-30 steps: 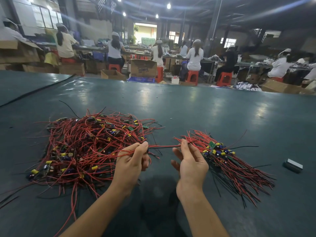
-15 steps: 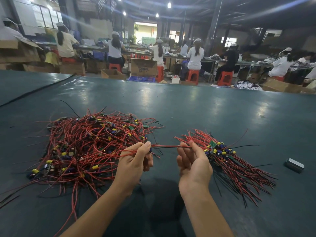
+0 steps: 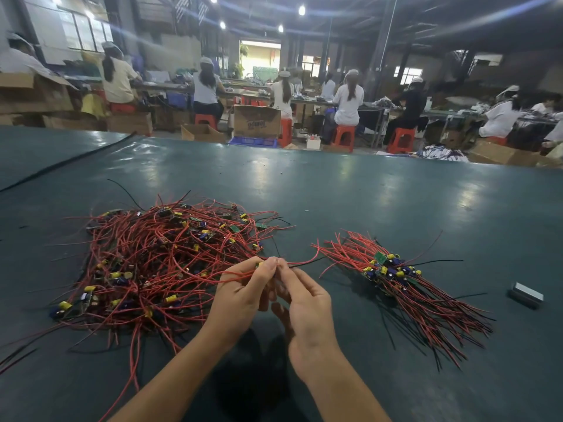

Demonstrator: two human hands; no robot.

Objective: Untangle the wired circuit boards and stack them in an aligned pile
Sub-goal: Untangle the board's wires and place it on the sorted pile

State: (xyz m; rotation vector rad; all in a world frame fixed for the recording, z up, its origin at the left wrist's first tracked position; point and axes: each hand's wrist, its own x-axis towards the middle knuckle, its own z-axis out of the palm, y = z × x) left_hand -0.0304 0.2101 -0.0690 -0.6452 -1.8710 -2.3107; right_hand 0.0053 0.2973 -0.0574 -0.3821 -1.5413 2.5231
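Wired circuit boards lie in two groups on the dark green table [image 3: 365, 208]: a big tangled heap [image 3: 158, 263] of red leads at centre left of the frame, and a smaller aligned pile [image 3: 393, 275] at centre right, its boards bunched together and its leads fanning toward the lower right. A strip of table surface separates the two groups, and a broad stretch of it runs from them up to the table's far edge across the upper middle of the frame. The near edge is out of view. A small grey block [image 3: 525, 295] rests on the table near the right edge of the frame, apart from the aligned pile's wire ends. Both hands meet in the gap between the groups, at lower centre. The left hand [image 3: 243, 293] has its fingers curled, thumb and forefinger pinching a red wire [image 3: 304, 263] that leads from the heap; a speck of yellow shows at its fingertips. The right hand [image 3: 304, 303], also narrowly closed, pinches the same wire just beside the left fingertips. Beyond the far edge stand a closed cardboard box [image 3: 256, 120], a blue crate [image 3: 253, 142] below it and an open carton [image 3: 202, 133]; their contents cannot be seen.
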